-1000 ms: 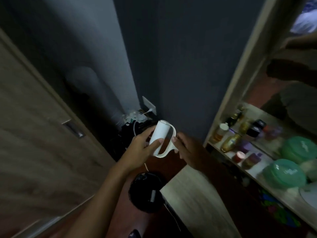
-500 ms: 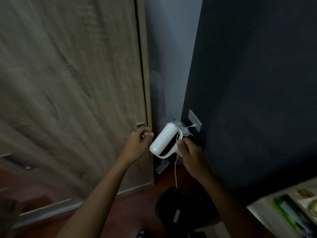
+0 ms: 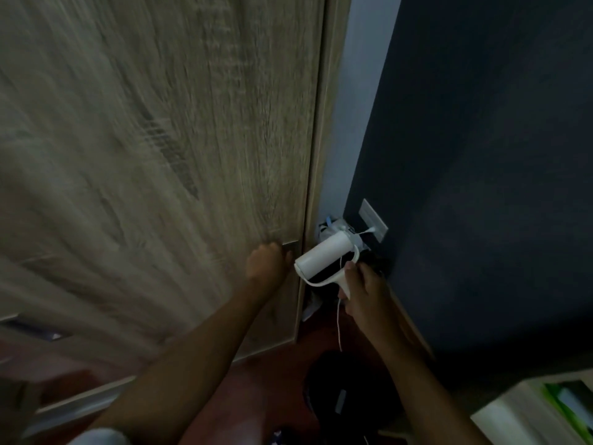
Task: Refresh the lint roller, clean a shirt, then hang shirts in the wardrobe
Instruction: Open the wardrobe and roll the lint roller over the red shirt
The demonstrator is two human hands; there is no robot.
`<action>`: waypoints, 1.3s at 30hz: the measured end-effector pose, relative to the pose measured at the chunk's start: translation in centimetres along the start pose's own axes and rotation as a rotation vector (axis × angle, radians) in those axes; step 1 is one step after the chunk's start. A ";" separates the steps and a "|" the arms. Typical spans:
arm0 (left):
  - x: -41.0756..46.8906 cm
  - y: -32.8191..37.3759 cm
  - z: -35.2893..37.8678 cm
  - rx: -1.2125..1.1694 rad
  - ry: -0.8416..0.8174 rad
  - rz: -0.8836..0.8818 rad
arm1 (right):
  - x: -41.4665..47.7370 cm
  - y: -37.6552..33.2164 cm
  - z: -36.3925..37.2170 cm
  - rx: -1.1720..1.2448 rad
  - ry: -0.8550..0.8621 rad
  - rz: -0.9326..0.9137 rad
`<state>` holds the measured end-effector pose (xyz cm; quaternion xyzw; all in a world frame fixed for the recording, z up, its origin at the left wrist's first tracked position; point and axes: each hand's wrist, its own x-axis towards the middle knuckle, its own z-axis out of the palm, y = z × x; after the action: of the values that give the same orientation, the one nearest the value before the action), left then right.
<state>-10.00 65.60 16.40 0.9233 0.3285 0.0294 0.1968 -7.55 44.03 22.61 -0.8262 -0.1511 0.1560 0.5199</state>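
Note:
My right hand [image 3: 362, 292] grips the handle of the white lint roller [image 3: 324, 256], whose barrel points up and to the right, near the room's corner. My left hand [image 3: 268, 261] is at the recessed metal pull [image 3: 291, 247] of the wooden wardrobe door [image 3: 160, 155], fingers curled against it. The door fills the left of the view and is blurred. No shirt shows.
A dark blue wall [image 3: 481, 155] stands on the right with a white socket plate [image 3: 372, 220] and plugged cables low down. A black round bin [image 3: 346, 390] sits on the reddish floor below my hands. A light wooden shelf corner [image 3: 513, 415] shows at bottom right.
The view swung left from the shelves to the wardrobe door. My left hand left the roller barrel and reached the door pull. My right hand kept the roller.

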 end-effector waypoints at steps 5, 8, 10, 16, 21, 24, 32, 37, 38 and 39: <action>1.0 -0.4 1.0 -0.004 0.045 -0.032 | 0.8 0.8 -0.7 0.040 -0.009 0.025; 1.2 -0.9 1.3 0.020 0.081 -0.023 | 1.4 1.3 -1.2 0.056 -0.043 0.068; 0.9 -1.3 1.4 0.057 0.105 -0.039 | 1.8 1.3 -1.7 0.063 -0.053 0.056; -1.0 -4.2 0.4 0.182 0.176 -0.183 | 2.6 0.8 -0.6 0.134 -0.138 0.019; -3.8 -8.6 -2.5 0.101 0.254 -0.426 | 2.1 -0.8 1.7 0.147 -0.264 -0.086; -6.8 -9.6 -7.0 0.035 0.424 -0.493 | 1.8 -2.0 3.6 0.175 -0.324 -0.135; -11.9 -10.0 -19.9 -0.078 1.091 -0.267 | 0.3 -7.0 9.7 0.177 -0.491 -0.238; -11.3 -11.5 -24.1 -0.042 1.110 -0.252 | -0.4 -9.8 13.4 0.184 -0.538 -0.292; -11.1 -12.0 -24.6 -0.046 1.095 -0.256 | -0.5 -10.4 14.1 0.187 -0.540 -0.296; -10.9 -12.7 -25.0 -0.052 1.085 -0.260 | -0.6 -10.9 14.9 0.186 -0.541 -0.303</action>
<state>-30.64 76.44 35.37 0.7226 0.4929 0.4841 0.0241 -15.19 60.37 26.44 -0.6719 -0.3902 0.3037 0.5513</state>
